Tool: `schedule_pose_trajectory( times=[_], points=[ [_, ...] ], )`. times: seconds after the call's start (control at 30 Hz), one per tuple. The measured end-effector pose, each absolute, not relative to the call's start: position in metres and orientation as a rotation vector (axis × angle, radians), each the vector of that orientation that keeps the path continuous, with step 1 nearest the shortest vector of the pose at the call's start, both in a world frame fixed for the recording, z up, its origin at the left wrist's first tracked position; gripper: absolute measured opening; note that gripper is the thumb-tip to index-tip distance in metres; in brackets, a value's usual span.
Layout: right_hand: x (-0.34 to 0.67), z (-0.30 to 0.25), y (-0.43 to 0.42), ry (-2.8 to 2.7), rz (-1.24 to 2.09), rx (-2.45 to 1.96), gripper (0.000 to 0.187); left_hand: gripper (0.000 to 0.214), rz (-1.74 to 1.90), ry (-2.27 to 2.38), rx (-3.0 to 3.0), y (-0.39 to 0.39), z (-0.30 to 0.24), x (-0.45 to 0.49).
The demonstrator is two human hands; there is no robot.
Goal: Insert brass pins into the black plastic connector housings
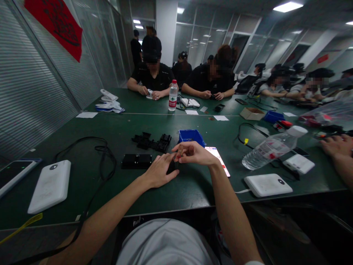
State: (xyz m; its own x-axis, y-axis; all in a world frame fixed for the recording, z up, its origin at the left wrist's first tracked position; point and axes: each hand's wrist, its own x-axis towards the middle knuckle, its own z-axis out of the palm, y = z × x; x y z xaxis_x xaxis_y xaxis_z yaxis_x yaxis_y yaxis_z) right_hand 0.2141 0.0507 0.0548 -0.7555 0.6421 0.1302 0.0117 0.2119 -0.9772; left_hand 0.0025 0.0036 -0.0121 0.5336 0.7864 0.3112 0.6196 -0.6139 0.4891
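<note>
Right hand (195,152): curled, fingertips pinching translucent amber-handled slender tool (180,150) | Left hand (162,168): palm-down beside it, thumb parted, grip indiscernible | From hands: smooth black rectangular plastic case (132,161), 9 o'clock; jagged black plastic parts (164,142), 10; blue open-topped plastic tray (190,133), 1.

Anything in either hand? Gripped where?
Right hand: apparently a screwdriver, held by its translucent handle. Left hand: can't tell whether it holds anything.
</note>
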Motion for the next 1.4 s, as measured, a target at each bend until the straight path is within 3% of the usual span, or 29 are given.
schedule_pose_trajectory(
  times=[0.27,0.97,1.13,1.3,1.4],
  points=[
    [0.215,0.053,0.053,-1.954,1.569,-0.596,0.027,0.018,0.645,1.132,2.573,0.004,-0.011,0.002],
    [0.217,0.052,0.055,-1.838,1.546,-0.591,0.035,0.014,0.663,1.103,2.468,0.004,-0.009,0.001],
    [0.215,0.050,0.057,-1.691,1.386,-0.688,0.033,0.022,0.670,1.126,2.433,0.002,-0.007,0.001],
    [0.215,0.046,0.064,-1.546,1.220,-0.746,0.029,0.050,0.714,1.110,2.390,-0.001,-0.004,0.000],
    [0.215,0.045,0.068,-1.485,1.140,-0.729,0.028,0.054,0.747,1.110,2.374,0.000,-0.005,0.000]
  ],
)
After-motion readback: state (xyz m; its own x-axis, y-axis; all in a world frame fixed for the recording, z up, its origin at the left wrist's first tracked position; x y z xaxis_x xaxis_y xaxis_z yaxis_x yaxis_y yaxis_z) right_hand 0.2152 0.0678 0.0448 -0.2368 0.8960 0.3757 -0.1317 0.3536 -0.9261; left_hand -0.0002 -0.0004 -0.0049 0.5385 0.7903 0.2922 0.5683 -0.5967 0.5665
